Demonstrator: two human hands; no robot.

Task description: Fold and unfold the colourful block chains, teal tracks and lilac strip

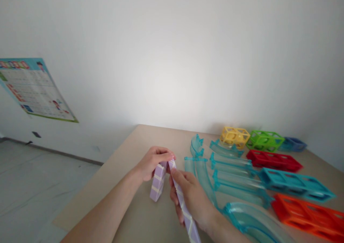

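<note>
A long purple strip with cream cross-bands [180,196] slants from the lower edge up to my fingers. My right hand [192,196] is closed around it, thumb along its upper part. My left hand [153,163] pinches near its top end, fingers curled over a shorter purple banded block [158,182] that points down toward the table. The two purple parts meet under my left fingers; whether they are one piece or two is hidden. To the right of my right hand lie clear teal track pieces, a long curved one [204,180] nearest.
On the tan table [125,153] are straight teal tracks [236,180] and a large curve [255,221]. Orange [311,216], blue [297,184], red [274,160], green [265,140] and yellow [234,137] open frames stand at right. A white wall [172,56] rises behind; a poster [34,89] hangs left.
</note>
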